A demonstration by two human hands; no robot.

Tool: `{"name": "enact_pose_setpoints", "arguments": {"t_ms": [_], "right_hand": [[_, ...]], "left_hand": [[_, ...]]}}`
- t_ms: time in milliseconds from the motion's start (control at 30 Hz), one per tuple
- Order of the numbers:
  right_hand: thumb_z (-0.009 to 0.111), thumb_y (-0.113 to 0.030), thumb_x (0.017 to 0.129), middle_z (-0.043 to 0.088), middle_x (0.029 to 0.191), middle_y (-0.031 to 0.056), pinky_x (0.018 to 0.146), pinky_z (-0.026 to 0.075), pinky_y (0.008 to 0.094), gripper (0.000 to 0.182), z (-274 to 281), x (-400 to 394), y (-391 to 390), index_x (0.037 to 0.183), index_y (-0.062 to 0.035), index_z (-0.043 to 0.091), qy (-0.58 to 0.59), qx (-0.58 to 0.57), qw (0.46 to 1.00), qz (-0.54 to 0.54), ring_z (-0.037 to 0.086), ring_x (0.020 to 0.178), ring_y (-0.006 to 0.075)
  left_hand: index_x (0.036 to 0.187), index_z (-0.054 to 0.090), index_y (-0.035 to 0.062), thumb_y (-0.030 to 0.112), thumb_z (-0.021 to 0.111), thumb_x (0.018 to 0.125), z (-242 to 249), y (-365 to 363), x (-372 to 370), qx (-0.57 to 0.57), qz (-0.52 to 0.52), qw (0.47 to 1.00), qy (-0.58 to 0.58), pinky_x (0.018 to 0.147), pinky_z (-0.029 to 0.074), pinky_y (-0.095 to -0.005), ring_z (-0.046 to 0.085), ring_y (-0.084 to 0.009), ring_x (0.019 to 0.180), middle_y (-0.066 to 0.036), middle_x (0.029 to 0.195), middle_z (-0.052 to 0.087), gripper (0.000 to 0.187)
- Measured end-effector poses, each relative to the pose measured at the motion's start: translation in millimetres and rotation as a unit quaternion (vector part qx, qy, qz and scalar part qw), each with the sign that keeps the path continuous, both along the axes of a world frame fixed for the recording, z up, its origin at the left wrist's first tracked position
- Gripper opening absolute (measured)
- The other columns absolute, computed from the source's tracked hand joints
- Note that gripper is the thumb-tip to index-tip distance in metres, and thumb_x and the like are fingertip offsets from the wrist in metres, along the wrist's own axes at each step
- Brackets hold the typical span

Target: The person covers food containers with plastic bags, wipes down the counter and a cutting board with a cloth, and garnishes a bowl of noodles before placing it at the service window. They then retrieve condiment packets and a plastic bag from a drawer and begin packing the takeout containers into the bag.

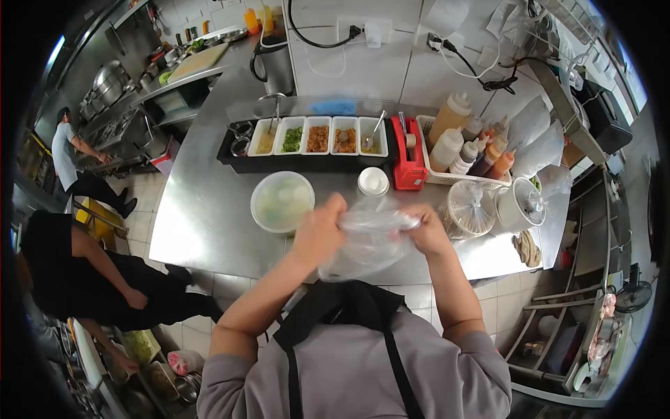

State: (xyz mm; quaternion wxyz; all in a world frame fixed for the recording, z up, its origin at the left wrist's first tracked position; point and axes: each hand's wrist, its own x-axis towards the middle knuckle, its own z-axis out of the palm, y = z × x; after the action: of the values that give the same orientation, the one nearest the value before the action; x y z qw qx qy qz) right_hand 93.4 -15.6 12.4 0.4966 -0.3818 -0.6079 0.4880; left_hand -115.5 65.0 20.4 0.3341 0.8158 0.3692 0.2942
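Note:
A clear plastic bag point(366, 244) hangs in front of me at the counter's front edge, its top gathered between both hands. My left hand point(321, 230) is closed on the bag's left side. On the other side, my right hand point(424, 229) pinches the bag's mouth; some motion blur softens the fingers. A round lidded tub point(283, 202) with pale and green contents stands just left of my left hand. Behind the bag is a white round container point(373, 181). What the bag contains, if anything, I cannot make out.
A black condiment holder point(310, 164) with several white trays stands behind, beside a red tape dispenser point(410, 153). Squeeze bottles point(447, 150) fill a white basket point(460, 177). To the right are a bagged container point(469, 209) and a cloth point(527, 249). Two people work at left.

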Motion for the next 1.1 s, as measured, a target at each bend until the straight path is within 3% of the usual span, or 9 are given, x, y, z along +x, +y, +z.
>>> {"name": "enact_pose_setpoints", "arguments": {"t_ms": [67,200,433,500,600,667,800,967,1100], "right_hand": [[0.064,-0.006,0.066,0.061,0.077,0.0050,0.058,0.042,0.0243,0.037,3.0,0.8,-18.2,0.100,0.0061,0.057,0.049,-0.166,0.969,0.178,0.054,0.069,0.0109],[0.060,0.002,0.065,0.056,0.075,0.0059,0.056,0.039,0.0240,0.024,-17.9,7.1,-14.3,0.089,0.0002,0.055,-0.295,0.067,0.901,-0.311,0.052,0.066,0.0143],[0.050,0.011,0.065,0.046,0.061,0.0054,0.055,0.034,0.0247,0.013,-34.9,40.6,1.4,0.072,-0.0002,0.052,-0.177,0.110,0.856,-0.472,0.044,0.062,0.0156],[0.051,0.010,0.065,0.045,0.059,0.0050,0.055,0.034,0.0241,0.010,-46.6,50.8,-6.7,0.067,0.0007,0.052,-0.141,0.081,0.894,-0.418,0.045,0.064,0.0146],[0.059,0.005,0.065,0.054,0.065,0.0058,0.059,0.037,0.0221,0.005,-37.4,56.2,-27.3,0.067,0.0015,0.055,0.484,0.025,0.872,-0.061,0.050,0.069,0.0112],[0.064,-0.001,0.064,0.058,0.070,0.0074,0.059,0.040,0.0227,0.009,-41.8,54.9,-51.8,0.070,0.0015,0.057,0.373,-0.015,0.927,0.045,0.054,0.068,0.0116],[0.062,0.000,0.065,0.061,0.073,0.0074,0.055,0.043,0.0237,0.015,-9.4,31.8,-65.3,0.080,0.0005,0.057,0.163,-0.091,0.977,0.101,0.056,0.061,0.0135],[0.057,0.006,0.065,0.055,0.070,0.0030,0.047,0.041,0.0215,0.018,-80.4,67.0,-36.1,0.081,-0.0011,0.052,0.114,-0.183,0.930,-0.299,0.055,0.057,0.0155],[0.055,0.007,0.065,0.052,0.076,0.0057,0.042,0.039,0.0221,0.020,-100.3,58.7,-32.0,0.082,-0.0026,0.051,-0.117,-0.191,0.883,-0.412,0.053,0.056,0.0163]], "left_hand": [[0.086,0.054,0.0042,0.011,0.066,0.071,-1.5,14.0,0.9,0.060,0.044,0.997,-0.034,0.060,0.042,-0.0261,0.054,-0.0115,0.071,-0.003,0.071,0.056,0.020],[0.076,0.060,0.0035,0.005,0.059,0.064,5.8,12.0,2.9,-0.166,-0.097,0.974,-0.122,0.067,0.042,-0.0266,0.055,-0.0166,0.069,-0.005,0.067,0.057,0.011],[0.082,0.060,-0.0054,0.001,0.048,0.059,-19.2,-16.1,17.9,-0.555,-0.481,0.505,-0.454,0.080,0.045,-0.0297,0.057,-0.0206,0.072,-0.007,0.077,0.061,0.027],[0.074,0.055,-0.0024,0.005,0.057,0.061,-8.9,-27.2,15.4,-0.594,-0.314,0.561,-0.483,0.072,0.047,-0.0295,0.055,-0.0192,0.064,-0.006,0.069,0.057,0.015],[0.074,0.050,0.0010,0.008,0.063,0.066,10.2,-28.1,12.0,-0.412,-0.062,0.857,-0.304,0.065,0.048,-0.0309,0.052,-0.0180,0.059,-0.005,0.064,0.052,0.017],[0.082,0.050,0.0018,0.009,0.064,0.071,-23.0,-8.2,17.3,-0.115,-0.002,0.993,-0.032,0.063,0.049,-0.0318,0.052,-0.0176,0.059,-0.006,0.069,0.052,0.020],[0.095,0.046,0.0044,0.002,0.057,0.075,-60.0,31.6,16.9,-0.001,0.106,0.974,-0.201,0.059,0.048,-0.0283,0.053,-0.0170,0.059,-0.007,0.080,0.051,0.023],[0.096,0.045,0.0047,-0.003,0.049,0.076,-24.2,-1.9,7.0,-0.601,-0.114,0.684,-0.398,0.060,0.045,-0.0259,0.053,-0.0153,0.067,-0.006,0.083,0.049,0.022],[0.102,0.048,0.0041,-0.002,0.048,0.077,-80.3,-9.8,2.4,-0.326,-0.102,0.926,-0.160,0.068,0.046,-0.0315,0.053,-0.0172,0.075,-0.009,0.088,0.049,0.025]]}}
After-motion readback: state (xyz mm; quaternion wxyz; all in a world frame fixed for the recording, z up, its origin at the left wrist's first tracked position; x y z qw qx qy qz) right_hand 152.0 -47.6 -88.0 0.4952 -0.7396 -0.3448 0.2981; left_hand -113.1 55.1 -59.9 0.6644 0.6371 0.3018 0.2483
